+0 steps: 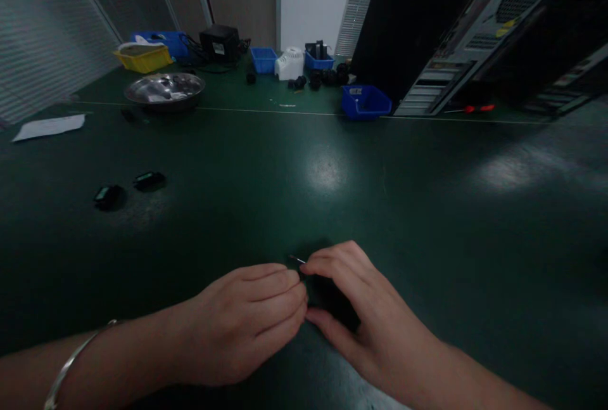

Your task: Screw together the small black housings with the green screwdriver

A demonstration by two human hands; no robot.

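My left hand [259, 315] is closed, its fingers pressed together and hiding most of what they hold. Close against its fingertips, my right hand [361, 302] curls its thumb and fingers inward. A thin metal tip [297, 259] pokes out beyond the right fingertips. Something small and dark shows between the two hands, but its kind is hidden. Both hands are just above the green tabletop [266, 207]. Farther off to the left lie two small black parts, one part [108, 197] nearer and another part [149, 180] beyond it.
Along the back stand a steel bowl [164, 90], a yellow bin [145, 58], a black box with cables [219, 42], a white device [289, 64] and a blue bin [365, 103]. A paper sheet [50, 127] lies at left. Dark computer-like cases [456, 55] stand at back right.
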